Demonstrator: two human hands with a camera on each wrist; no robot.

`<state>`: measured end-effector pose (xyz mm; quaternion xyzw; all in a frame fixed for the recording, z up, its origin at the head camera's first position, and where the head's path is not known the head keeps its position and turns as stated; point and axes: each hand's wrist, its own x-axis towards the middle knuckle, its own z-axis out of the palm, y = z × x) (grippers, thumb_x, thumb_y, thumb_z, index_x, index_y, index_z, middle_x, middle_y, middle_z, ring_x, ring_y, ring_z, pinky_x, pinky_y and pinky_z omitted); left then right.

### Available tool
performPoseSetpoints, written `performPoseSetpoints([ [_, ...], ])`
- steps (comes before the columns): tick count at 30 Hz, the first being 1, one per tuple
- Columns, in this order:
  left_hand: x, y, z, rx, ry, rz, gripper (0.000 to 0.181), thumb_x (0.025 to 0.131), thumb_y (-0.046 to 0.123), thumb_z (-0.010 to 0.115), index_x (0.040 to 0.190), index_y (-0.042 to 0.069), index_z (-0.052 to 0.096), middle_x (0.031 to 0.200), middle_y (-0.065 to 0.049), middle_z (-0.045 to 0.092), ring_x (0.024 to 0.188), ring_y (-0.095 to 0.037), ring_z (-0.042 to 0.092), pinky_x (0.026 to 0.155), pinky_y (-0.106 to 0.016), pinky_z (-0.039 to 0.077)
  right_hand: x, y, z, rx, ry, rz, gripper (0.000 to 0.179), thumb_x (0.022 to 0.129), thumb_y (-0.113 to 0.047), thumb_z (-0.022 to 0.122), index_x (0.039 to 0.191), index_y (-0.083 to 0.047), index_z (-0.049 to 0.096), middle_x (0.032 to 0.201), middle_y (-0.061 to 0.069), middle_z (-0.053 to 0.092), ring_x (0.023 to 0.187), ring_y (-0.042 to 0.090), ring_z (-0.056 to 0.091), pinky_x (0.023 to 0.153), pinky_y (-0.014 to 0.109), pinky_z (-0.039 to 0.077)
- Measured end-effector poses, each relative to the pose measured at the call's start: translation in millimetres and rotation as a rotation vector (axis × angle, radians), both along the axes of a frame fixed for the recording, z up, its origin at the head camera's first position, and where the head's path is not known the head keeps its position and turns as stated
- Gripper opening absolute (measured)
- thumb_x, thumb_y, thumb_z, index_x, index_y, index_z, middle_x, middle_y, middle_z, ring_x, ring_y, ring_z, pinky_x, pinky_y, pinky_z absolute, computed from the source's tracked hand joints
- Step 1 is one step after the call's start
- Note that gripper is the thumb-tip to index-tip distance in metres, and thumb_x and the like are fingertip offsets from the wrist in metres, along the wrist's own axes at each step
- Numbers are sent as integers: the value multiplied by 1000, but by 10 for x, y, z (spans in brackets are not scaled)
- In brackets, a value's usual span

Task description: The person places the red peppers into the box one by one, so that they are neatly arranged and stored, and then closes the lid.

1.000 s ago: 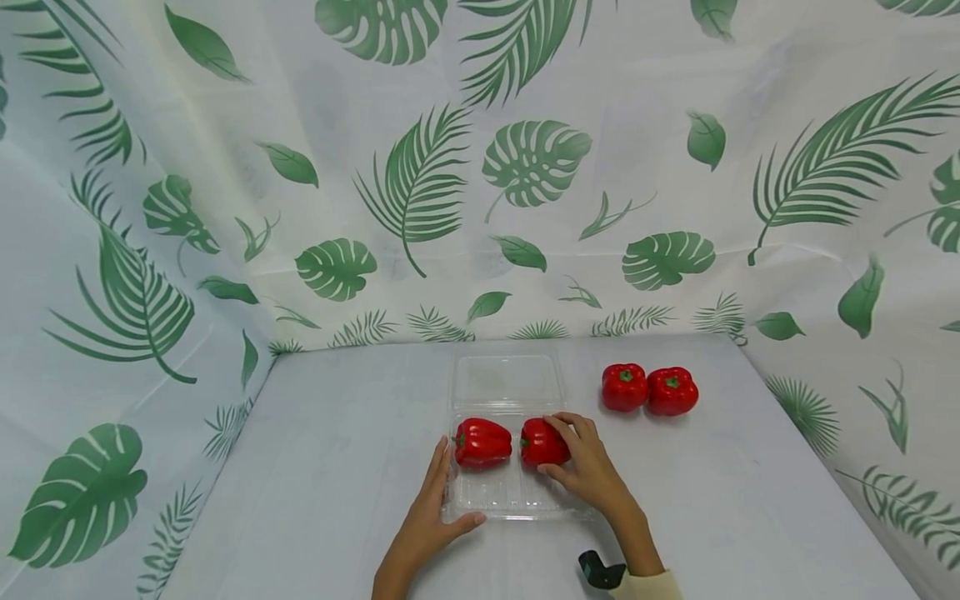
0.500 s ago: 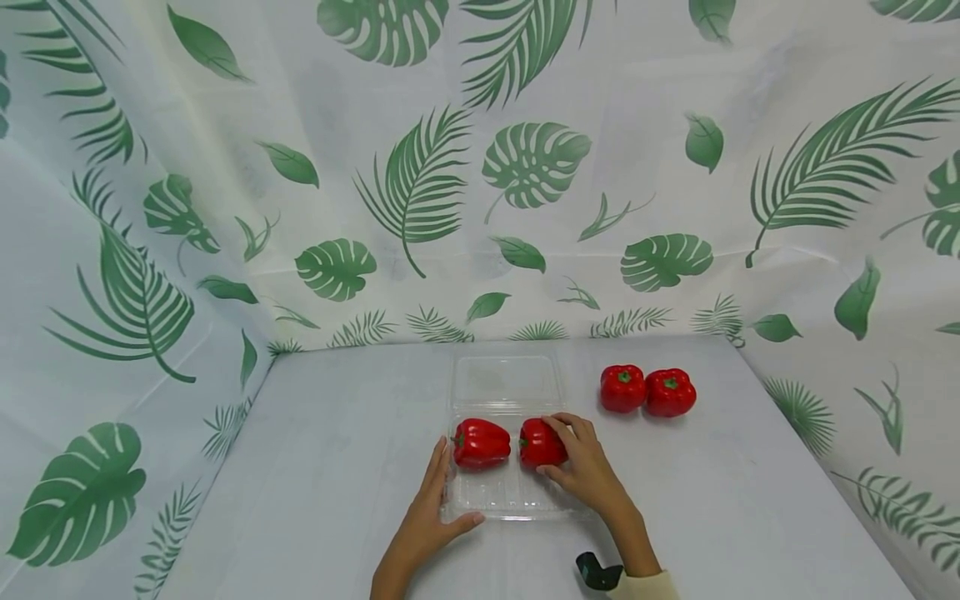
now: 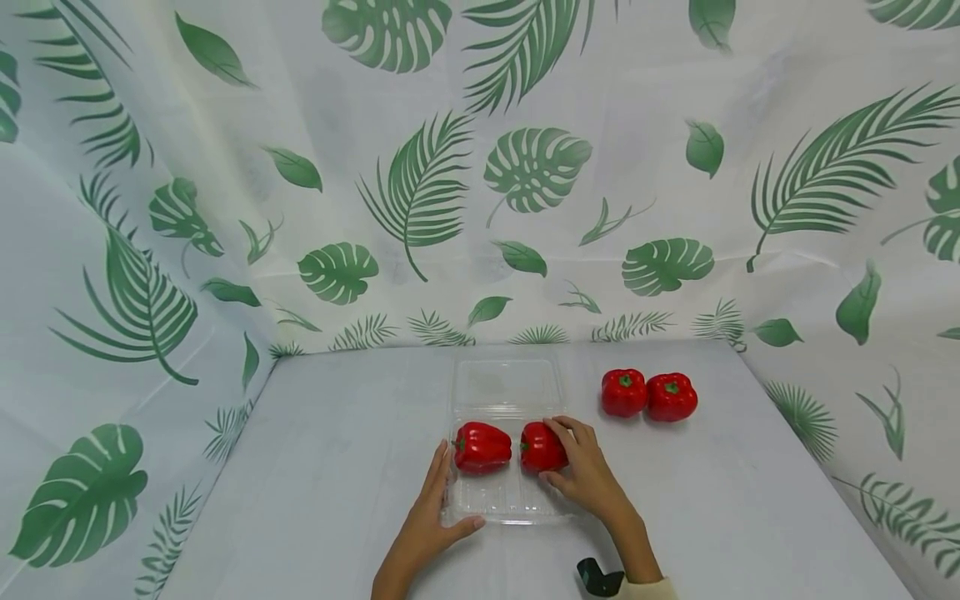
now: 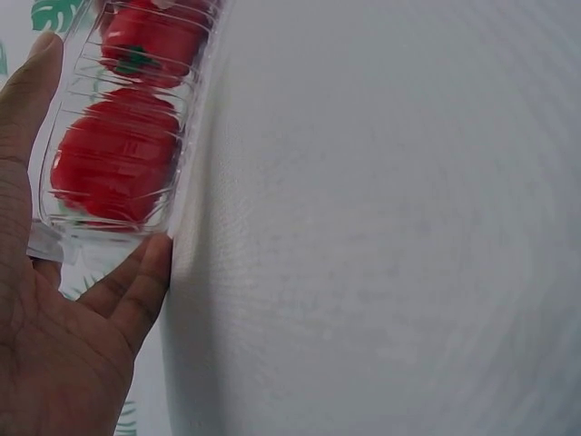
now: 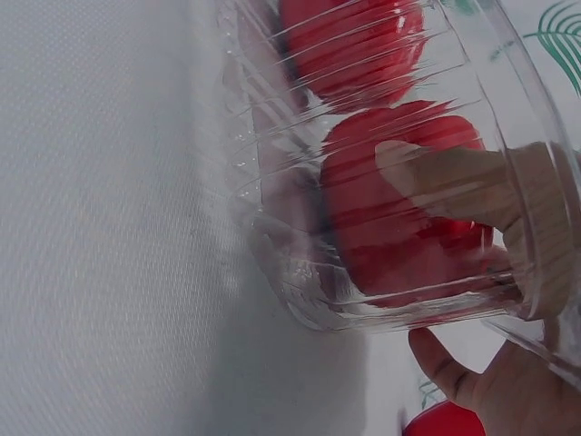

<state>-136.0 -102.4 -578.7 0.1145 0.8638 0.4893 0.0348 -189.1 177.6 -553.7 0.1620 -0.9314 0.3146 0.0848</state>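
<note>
Clear, ribbed plastic forms a rectangular hinged container (image 3: 480, 500) on the pale grey-white tabletop (image 3: 322, 467), its see-through lid (image 3: 508, 383) folded back flat on the far side. Inside lie two glossy red bell peppers on their sides, with a gap between them: the left red pepper (image 3: 482, 448) and the right red pepper (image 3: 542, 447), their green stems towards the left. The right hand (image 3: 588, 471) holds the right red pepper, fingers curved over its far side and thumb on its near side, inside the container; the right wrist view shows that thumb through the plastic wall. The left hand (image 3: 427, 521) touches the container's left side with nearly straight fingers, its thumb spread wide by the near edge. Beyond the right hand, outside the container, two more blocky red bell peppers stand upright with green stems up, the nearer-in one (image 3: 623, 393) touching its neighbour (image 3: 671, 397). A small, dark, bent object (image 3: 597, 577) shows beside the right wrist, next to a cream sleeve (image 3: 648, 590). White cloth printed with green leaves (image 3: 457, 287) hangs behind.
</note>
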Motion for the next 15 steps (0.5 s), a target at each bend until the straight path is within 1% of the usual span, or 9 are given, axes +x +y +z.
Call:
performPoseSetpoints([
  [6, 1, 1, -12, -3, 10, -3, 110, 78, 46, 79, 159, 21, 9, 167, 1, 1, 150, -35, 17, 111, -56, 33, 6, 2, -18, -9, 15, -6, 91, 66, -13, 90, 145, -13, 44, 142, 12, 45, 134, 30, 38, 100, 52, 51],
  [10, -3, 1, -12, -1, -10, 3, 110, 77, 48, 79, 159, 24, 9, 166, 6, 0, 151, -31, 16, 112, -54, 33, 16, -3, -20, -14, 25, -8, 91, 66, -12, 90, 145, -12, 45, 142, 12, 45, 134, 30, 38, 99, 52, 52],
  [11, -3, -1, -11, -1, -6, 0, 110, 77, 48, 79, 159, 23, 9, 166, 5, 0, 150, -32, 17, 112, -54, 34, 18, -6, -18, -17, 29, -8, 91, 65, -12, 90, 144, -11, 45, 142, 13, 45, 133, 31, 38, 99, 52, 52],
  [13, -7, -4, -7, 3, -16, 3, 110, 77, 48, 79, 158, 25, 9, 166, 9, 0, 151, -29, 15, 113, -53, 33, 21, -11, -17, -24, 35, -9, 90, 65, -11, 90, 144, -11, 46, 142, 14, 46, 133, 31, 39, 98, 52, 52],
  [15, -7, -8, -7, 5, -15, 2, 110, 77, 49, 79, 158, 25, 10, 166, 9, 0, 151, -28, 15, 113, -52, 34, 25, -14, -18, -30, 34, -8, 90, 65, -11, 90, 144, -10, 46, 142, 14, 45, 133, 32, 39, 99, 52, 52],
])
